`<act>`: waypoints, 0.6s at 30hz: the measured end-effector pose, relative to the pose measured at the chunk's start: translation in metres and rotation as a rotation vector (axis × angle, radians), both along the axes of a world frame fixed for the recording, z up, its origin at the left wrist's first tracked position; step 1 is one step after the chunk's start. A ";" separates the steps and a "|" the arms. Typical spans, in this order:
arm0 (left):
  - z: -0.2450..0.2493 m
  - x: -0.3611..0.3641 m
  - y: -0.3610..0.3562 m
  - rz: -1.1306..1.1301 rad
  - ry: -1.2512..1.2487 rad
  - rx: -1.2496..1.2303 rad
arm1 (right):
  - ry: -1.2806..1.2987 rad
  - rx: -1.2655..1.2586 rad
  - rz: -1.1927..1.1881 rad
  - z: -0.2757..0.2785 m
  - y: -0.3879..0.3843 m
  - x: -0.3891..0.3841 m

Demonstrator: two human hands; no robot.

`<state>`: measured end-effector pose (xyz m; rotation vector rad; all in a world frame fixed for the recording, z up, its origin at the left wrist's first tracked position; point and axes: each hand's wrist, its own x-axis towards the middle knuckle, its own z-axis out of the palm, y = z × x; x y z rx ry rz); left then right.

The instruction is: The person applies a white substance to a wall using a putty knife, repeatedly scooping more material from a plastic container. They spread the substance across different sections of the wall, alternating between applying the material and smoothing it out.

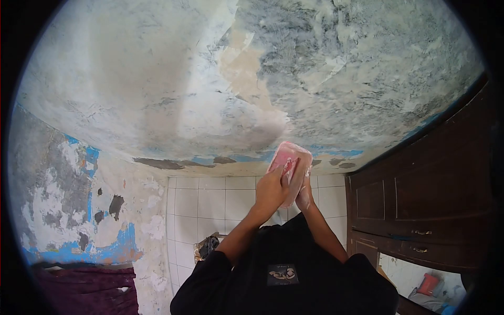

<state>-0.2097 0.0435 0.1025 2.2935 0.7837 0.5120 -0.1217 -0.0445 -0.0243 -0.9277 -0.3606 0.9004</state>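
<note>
A pink rectangular tray with rounded corners (284,155), smeared with white putty, is between my two hands in front of the wall. My left hand (270,189) is closed at its near left side, fingers reaching over the pink surface. My right hand (304,196) grips it from the right and underneath, its fingers mostly hidden and whitened with putty. A flat greyish-brown strip (297,178) runs lengthwise along the tray beside my left fingers; I cannot tell what it is. The tray's far end overlaps the wall's lower part in this view.
The patchy wall (210,94) fills the upper view, with blue paint remnants low down. A dark wooden cabinet (420,199) stands right. White floor tiles (210,198) lie below. At left are a peeling side wall (149,199) and purple cloth (86,289). Dark clutter (209,245) lies by my left elbow.
</note>
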 end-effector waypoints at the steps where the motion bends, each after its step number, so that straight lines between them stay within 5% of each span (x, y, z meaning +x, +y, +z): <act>1: 0.006 0.000 0.002 0.008 -0.017 0.005 | 0.008 0.007 0.005 0.000 0.000 -0.001; 4: 0.007 0.005 0.003 -0.003 0.024 0.008 | -0.253 0.135 -0.019 -0.007 -0.001 -0.008; 7: -0.007 0.005 0.006 -0.052 0.064 0.003 | 0.123 -0.020 -0.012 0.014 0.009 -0.008; 10: -0.012 -0.001 0.007 -0.087 0.121 0.015 | -0.132 0.039 -0.045 0.004 -0.003 -0.005; 18: -0.003 0.008 0.000 -0.053 0.029 0.051 | 0.055 -0.054 -0.062 0.028 0.011 0.001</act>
